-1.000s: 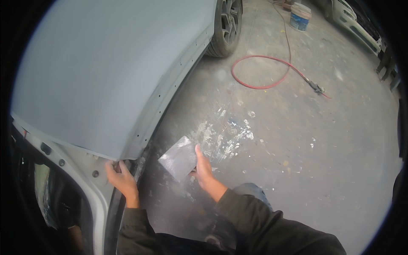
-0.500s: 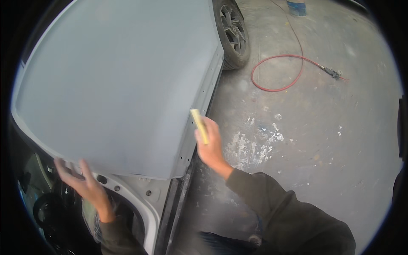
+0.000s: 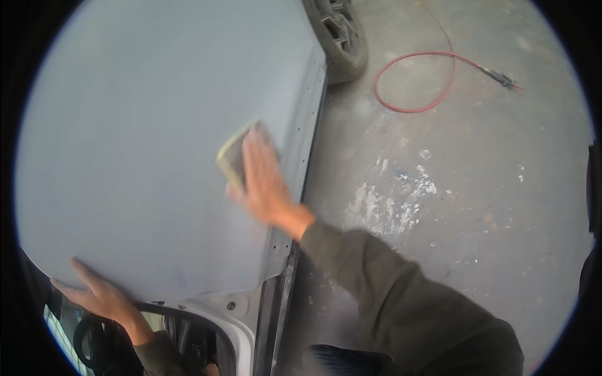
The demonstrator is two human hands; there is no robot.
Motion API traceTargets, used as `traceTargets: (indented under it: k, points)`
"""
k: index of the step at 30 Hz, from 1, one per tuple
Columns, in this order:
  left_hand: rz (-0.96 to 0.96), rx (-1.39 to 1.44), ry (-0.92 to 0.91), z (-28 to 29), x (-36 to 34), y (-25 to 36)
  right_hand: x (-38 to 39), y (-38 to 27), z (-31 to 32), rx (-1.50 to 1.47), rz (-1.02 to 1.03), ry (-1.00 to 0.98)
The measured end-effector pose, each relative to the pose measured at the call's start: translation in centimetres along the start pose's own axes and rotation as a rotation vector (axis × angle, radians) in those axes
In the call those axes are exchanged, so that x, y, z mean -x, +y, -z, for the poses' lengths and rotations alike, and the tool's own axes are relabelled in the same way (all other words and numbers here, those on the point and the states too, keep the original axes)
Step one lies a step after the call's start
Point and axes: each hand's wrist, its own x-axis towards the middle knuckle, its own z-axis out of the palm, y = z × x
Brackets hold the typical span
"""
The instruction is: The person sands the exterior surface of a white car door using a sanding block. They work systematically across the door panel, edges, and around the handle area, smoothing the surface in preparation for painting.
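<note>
A large grey, matt car body panel point(image 3: 144, 144) fills the left and middle of the view. My right hand point(image 3: 266, 182) lies over a thin sanding pad point(image 3: 233, 155) with a pale yellow edge and a darker top, holding it against the panel near its right edge. The hand and pad are somewhat blurred by motion; the pad's underside is hidden. At the panel's near left edge rests my left hand point(image 3: 103, 297), fingers spread, thumb apart, holding nothing.
A car wheel point(image 3: 342, 37) stands past the panel's far right corner. On the stained concrete floor point(image 3: 464, 269) lies a looped red air hose point(image 3: 411, 111) with a dark coupling point(image 3: 501, 78). Below the panel are a pale door frame point(image 3: 241, 319) and a dark car interior with a steering wheel point(image 3: 84, 341).
My right hand has moved from beside the panel's right edge onto its surface, turning the pad flat against it. My left hand has come to rest at the near left edge. The view has shifted slightly.
</note>
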Motion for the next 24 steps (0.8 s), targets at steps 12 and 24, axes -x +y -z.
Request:
traceTargets:
  k: [12, 24]
  points:
    - [0.016, -0.024, 0.007, -0.4, -0.3, 1.8, 18.7, -10.7, -2.9, -0.071, 0.014, -0.201]
    - [-0.046, 0.062, 0.044, -0.3, 1.3, 2.3, 4.6, -3.6, -1.4, 0.035, -0.108, 0.010]
